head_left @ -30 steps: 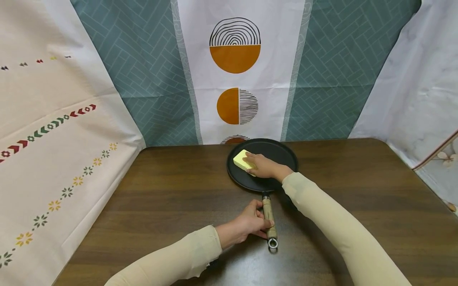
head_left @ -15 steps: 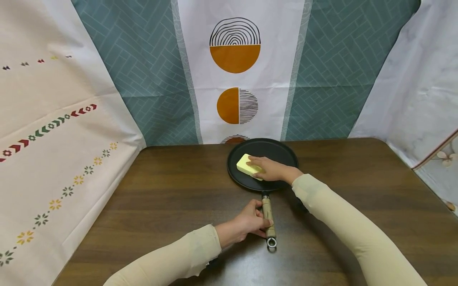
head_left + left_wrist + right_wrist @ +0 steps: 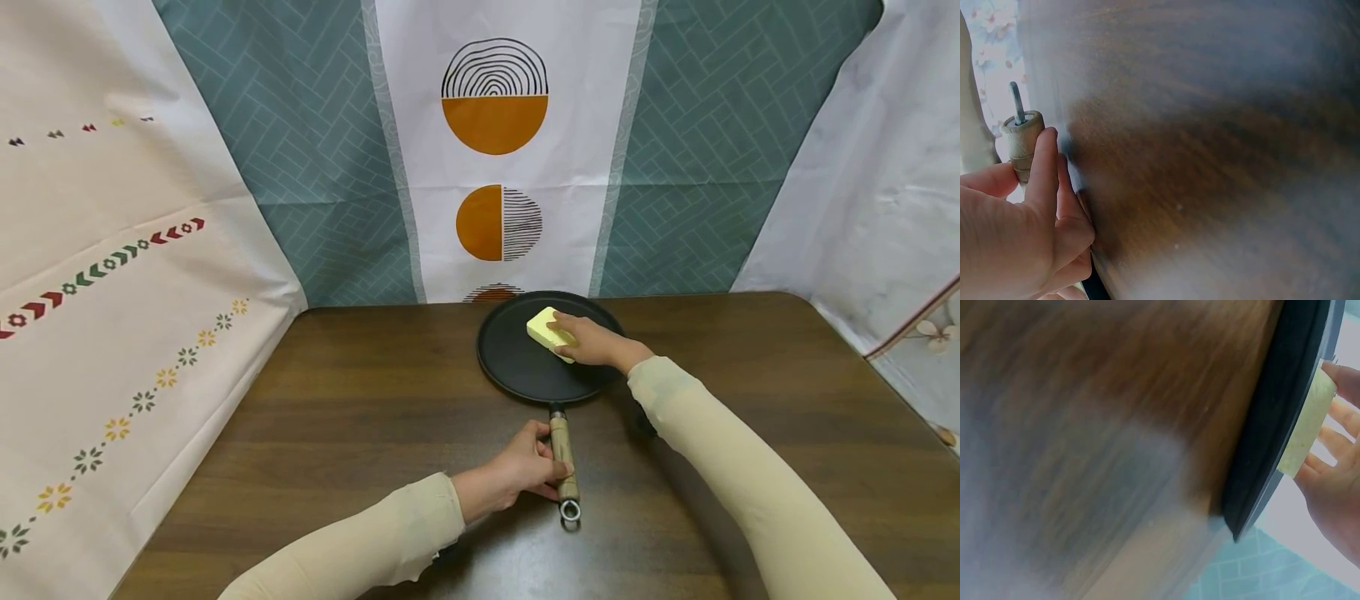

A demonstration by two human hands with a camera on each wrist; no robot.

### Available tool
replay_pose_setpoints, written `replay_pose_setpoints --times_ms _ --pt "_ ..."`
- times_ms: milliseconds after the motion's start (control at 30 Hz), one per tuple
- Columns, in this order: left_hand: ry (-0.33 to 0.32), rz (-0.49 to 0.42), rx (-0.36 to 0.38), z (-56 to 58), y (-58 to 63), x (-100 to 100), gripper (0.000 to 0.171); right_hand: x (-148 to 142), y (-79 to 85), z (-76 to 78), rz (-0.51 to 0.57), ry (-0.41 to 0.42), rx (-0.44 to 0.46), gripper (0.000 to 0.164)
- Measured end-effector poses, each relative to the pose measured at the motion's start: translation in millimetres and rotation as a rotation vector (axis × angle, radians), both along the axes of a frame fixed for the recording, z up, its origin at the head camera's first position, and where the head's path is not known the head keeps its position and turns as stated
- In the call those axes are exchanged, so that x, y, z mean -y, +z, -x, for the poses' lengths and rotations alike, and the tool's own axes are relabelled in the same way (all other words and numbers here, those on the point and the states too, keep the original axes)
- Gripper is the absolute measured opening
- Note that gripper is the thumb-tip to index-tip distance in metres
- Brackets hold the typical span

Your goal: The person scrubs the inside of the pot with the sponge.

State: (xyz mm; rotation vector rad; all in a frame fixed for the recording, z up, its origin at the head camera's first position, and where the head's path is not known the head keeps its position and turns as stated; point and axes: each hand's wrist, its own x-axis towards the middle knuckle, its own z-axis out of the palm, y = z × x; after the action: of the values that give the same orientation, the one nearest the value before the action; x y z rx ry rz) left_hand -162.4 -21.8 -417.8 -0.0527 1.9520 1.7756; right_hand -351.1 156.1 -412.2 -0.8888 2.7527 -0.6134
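We have the yellow sponge (image 3: 542,328) lying on the black pan (image 3: 517,358), a little right of its middle; our right hand (image 3: 588,340) pinches it, fingers (image 3: 1344,415) spread along its side. Our left hand (image 3: 521,462) has its fingers narrowed round the wooden handle (image 3: 561,442). To wipe well, we should hold that grip firm so the pan doesn't swivel under the strokes, press the sponge evenly and flat, and shorten each pass near the raised rim (image 3: 517,396). The pan's far side reaches the back edge of the counter (image 3: 375,400), near the hanging cloth (image 3: 570,167), so we'd avoid shoving forward; bare counter lies left and right, and bare pan left of the sponge.
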Motion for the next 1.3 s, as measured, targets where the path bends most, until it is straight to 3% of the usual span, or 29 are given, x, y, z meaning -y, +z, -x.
replay_pose_setpoints --times_ms 700,1300 --pt "-0.008 0.001 -0.008 -0.4 0.0 0.2 0.056 -19.9 -4.6 -15.3 -0.056 -0.154 -0.047 0.058" --pt "-0.01 0.004 -0.01 0.2 -0.5 0.9 0.056 -5.6 -3.7 -30.2 -0.029 -0.175 -0.099 0.055"
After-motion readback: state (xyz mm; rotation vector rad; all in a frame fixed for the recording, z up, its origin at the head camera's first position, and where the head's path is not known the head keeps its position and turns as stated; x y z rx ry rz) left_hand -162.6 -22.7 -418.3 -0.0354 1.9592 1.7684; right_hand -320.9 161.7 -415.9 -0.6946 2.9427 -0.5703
